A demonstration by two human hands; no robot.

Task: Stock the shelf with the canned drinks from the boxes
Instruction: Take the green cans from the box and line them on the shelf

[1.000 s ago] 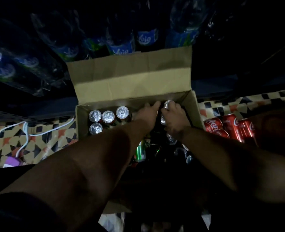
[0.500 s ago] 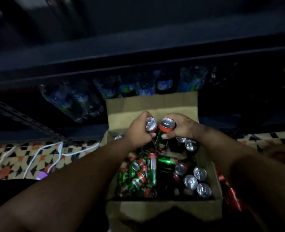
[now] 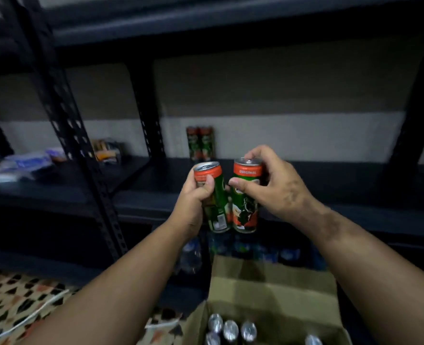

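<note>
Before the dark metal shelf [image 3: 330, 185], two cans [image 3: 201, 143] against a pale wall [image 3: 293, 135].

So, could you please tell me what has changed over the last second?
Each hand took a green can out of the box and lifted it to shelf height: left hand grips one can, right hand the other. The box stays on the floor.

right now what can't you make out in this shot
- Left can, head view: the left hand covers much of its label.
- Cans at the back of the shelf: blurred and dim, so the count is unclear.
- Box: cut off by the bottom edge, so most of its contents are unseen.
- Packets on the left shelf: too blurred to identify.
- Bottles under the shelf: dark, with the brand unreadable.
</note>
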